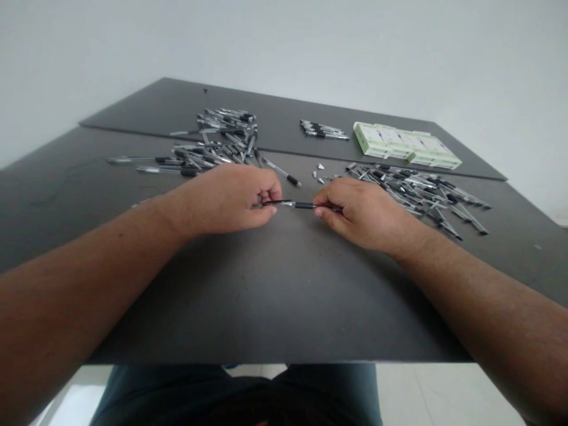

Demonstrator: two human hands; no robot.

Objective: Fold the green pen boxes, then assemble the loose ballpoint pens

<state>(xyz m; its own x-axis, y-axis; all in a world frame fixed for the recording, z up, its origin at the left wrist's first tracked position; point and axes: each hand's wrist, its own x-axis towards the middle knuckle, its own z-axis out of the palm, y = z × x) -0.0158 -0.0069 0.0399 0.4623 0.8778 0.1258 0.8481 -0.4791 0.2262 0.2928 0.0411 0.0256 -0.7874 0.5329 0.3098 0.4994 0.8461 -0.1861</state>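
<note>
Quick look at my bench right now: both hands are on one black-and-silver pen (pixel 298 205), held roughly level in the middle of the dark grey worktop (pixel 248 307). My left hand (pixel 224 198) has the thin black end pinched, and my right hand (pixel 361 213) has the other end, so the fingers (pixel 320 214) on both sides are closed narrow on the barrel, with the hands just a short gap apart.

Around that, it's pens everywhere. A big messy heap of pens (pixel 213 145) sits ahead of the left hand, with one loose pen (pixel 281 172) angled out of it, just past the left knuckles. A second heap (pixel 412 192) fans out right beside the right hand. Between them are a few tiny metal tips (pixel 319 167), and further back there's a neat little row of pens (pixel 323 130) next to some pale green-and-white boxes (pixel 406 145).

The top looks like two dark boards, with a seam (pixel 266 148) running behind the heaps. In front of my hands, the dark surface runs down to the worktop's near edge (pixel 275 361), with my dark trousers (pixel 235 396) showing below it. Plain white wall (pixel 284 41) behind everything.
</note>
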